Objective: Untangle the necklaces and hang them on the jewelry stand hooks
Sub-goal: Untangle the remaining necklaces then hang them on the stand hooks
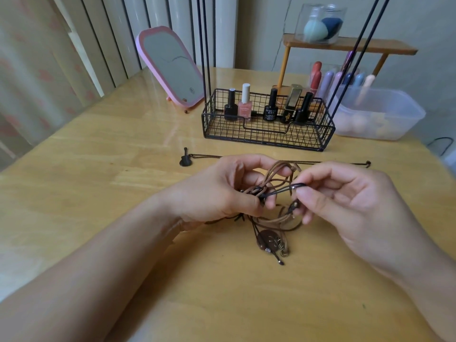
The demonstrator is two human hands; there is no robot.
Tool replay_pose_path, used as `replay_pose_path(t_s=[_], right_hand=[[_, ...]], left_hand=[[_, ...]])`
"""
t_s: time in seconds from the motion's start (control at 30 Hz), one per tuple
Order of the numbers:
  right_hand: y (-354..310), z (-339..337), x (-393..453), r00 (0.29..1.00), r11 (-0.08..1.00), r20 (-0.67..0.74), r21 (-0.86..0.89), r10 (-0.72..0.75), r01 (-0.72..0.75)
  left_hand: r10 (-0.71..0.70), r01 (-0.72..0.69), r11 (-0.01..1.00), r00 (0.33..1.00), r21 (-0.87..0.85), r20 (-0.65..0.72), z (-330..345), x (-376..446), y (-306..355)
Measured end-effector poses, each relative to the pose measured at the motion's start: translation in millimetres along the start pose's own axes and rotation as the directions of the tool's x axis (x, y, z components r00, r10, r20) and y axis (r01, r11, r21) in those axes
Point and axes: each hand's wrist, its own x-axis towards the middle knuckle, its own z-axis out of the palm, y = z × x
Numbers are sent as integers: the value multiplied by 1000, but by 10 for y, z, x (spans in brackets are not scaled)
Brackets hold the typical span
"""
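Observation:
A tangle of brown and black cord necklaces [278, 178] hangs between my two hands above the wooden table [123, 169]. My left hand [222, 191] grips the knotted cords, thumb and fingers curled round them. My right hand [345, 201] pinches a black cord end with a small metal tip. A dark oval pendant [267, 239] with a metal charm lies on the table below the tangle. Further back, a separate thin cord necklace with a black guitar pendant [185, 159] lies stretched across the table. The black wire jewelry stand [269, 124] rises behind it; its hooks are out of frame.
Several nail polish bottles [245, 102] stand in the stand's wire basket. A pink mirror [170, 67] leans at the back left. A clear plastic tub [385, 117], lipsticks and a small wooden shelf [350, 46] with makeup sponges fill the back right.

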Motion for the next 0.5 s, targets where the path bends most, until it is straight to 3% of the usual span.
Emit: replay_pose_path(t_s=[0.33,0.5], right_hand=[[21,44,11,998,1000,-62,-11,10,-11],[11,25,0,997,998,-72,-56,28,-32]], left_hand=[[69,-47,945,996,324,-57,141,12,-18],[71,-63,942,997,329,-13,150,6,-13]])
